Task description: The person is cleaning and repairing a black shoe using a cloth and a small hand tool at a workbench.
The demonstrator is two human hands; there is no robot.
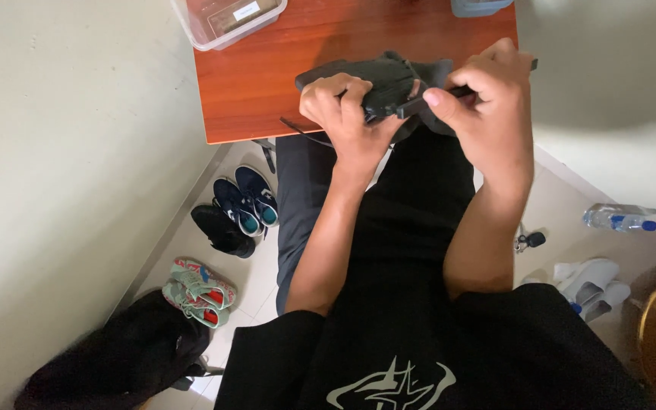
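Both of my hands hold a dark grey-black shoe (pixel 389 80) at the near edge of a reddish wooden table (pixel 267 83). My left hand (pixel 343 114) grips the shoe's near side from below, fingers curled over it. My right hand (pixel 484 95) is closed around a thin dark strap or tool (pixel 461 91) at the shoe's right end, thumb pressing on it. A dark lace (pixel 301 130) trails off the table edge below my left hand.
A clear plastic box (pixel 225 23) sits at the table's far left; a grey container (pixel 478 7) at the far right. On the floor lie several shoes (pixel 237 209), patterned sandals (pixel 195 292), a black bag (pixel 115 357), a water bottle (pixel 620 218), keys (pixel 529 241) and white shoes (pixel 594 281).
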